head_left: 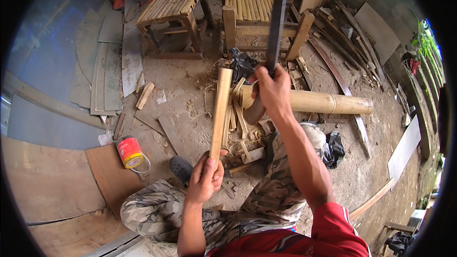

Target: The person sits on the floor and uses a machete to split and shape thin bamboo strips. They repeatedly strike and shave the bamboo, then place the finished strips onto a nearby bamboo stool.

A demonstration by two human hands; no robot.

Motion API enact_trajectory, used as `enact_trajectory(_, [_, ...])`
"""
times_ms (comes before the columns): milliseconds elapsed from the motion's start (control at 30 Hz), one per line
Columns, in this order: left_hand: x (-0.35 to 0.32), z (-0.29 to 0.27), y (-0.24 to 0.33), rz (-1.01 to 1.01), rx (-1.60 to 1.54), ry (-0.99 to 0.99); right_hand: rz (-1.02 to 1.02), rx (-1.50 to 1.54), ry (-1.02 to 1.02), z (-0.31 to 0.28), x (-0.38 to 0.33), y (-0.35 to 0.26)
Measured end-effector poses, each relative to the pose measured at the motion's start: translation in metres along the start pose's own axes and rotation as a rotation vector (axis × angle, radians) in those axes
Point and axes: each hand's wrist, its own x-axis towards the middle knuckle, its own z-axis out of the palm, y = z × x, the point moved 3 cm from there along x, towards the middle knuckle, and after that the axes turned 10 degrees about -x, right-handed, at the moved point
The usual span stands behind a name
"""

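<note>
My left hand [203, 181] is closed round the lower end of a split bamboo piece [221, 114], which points away from me with its far end raised. In my right hand [273, 88] is a machete [277, 24] with a long dark blade pointing up and away and a rounded brown handle. The blade is apart from the bamboo piece. Under my right wrist a thick bamboo pole [328, 102] lies crosswise, its left end partly hidden by my hand and the handle. Thin bamboo strips [239, 114] and curled shavings lie beside that end.
Two stools with bamboo-slat seats, one at left [171, 4] and one at right [250, 8], stand at the back. A red and yellow can [129, 152] lies at left. Scrap wood [342, 38] is piled at right. Black plastic [335, 150] lies by my knee.
</note>
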Motion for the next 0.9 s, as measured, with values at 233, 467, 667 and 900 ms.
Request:
enact_trajectory(233, [-0.009, -0.013, 0.007, -0.034, -0.273, 0.023, -0.178, -0.450, -0.032, -0.025, 0.001, -0.005])
enact_trajectory(467, [-0.008, -0.011, 0.009, -0.034, -0.221, 0.184, -0.908, -0.928, -0.345, 0.031, -0.075, 0.024])
enact_trajectory(667, [-0.018, -0.011, -0.001, -0.058, -0.053, 0.261, -0.926, -0.954, -0.563, 0.036, -0.098, 0.034])
enact_trajectory(900, [-0.024, -0.013, -0.012, -0.088, 0.123, 0.334, -0.814, -1.035, -0.687, 0.034, -0.092, 0.052])
